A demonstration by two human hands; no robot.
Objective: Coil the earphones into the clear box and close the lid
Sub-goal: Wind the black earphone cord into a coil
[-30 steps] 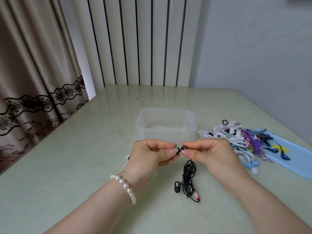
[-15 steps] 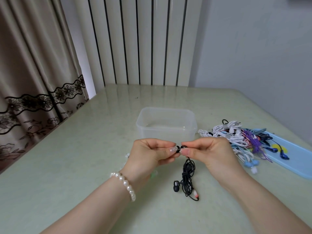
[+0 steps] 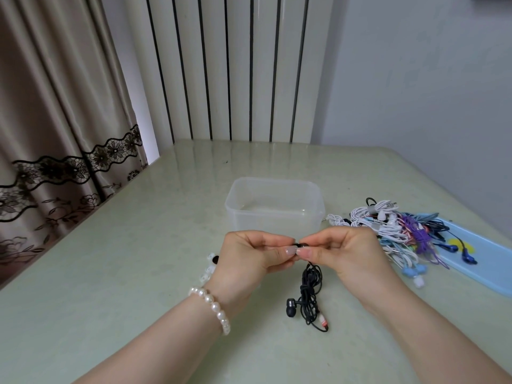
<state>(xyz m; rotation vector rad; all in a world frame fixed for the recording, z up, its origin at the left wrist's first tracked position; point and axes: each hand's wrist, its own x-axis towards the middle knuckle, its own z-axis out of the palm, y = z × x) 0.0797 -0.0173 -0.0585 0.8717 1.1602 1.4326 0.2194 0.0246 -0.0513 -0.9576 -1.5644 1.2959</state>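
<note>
A pair of black earphones (image 3: 310,295) hangs in a loose bundle, its lower end with one earbud and a red-and-white plug lying on the table. My left hand (image 3: 249,259) and my right hand (image 3: 346,253) meet at the top of the bundle, and each pinches the black earbud end between thumb and forefinger. Just behind my hands stands the clear box (image 3: 274,209), open, with nothing in it. Its light blue lid (image 3: 487,261) lies flat on the right.
A heap of tangled earphones (image 3: 388,231), white, purple and blue, lies right of the box and partly on the lid. A small white item (image 3: 209,264) lies by my left wrist. A curtain hangs on the left beyond the table edge.
</note>
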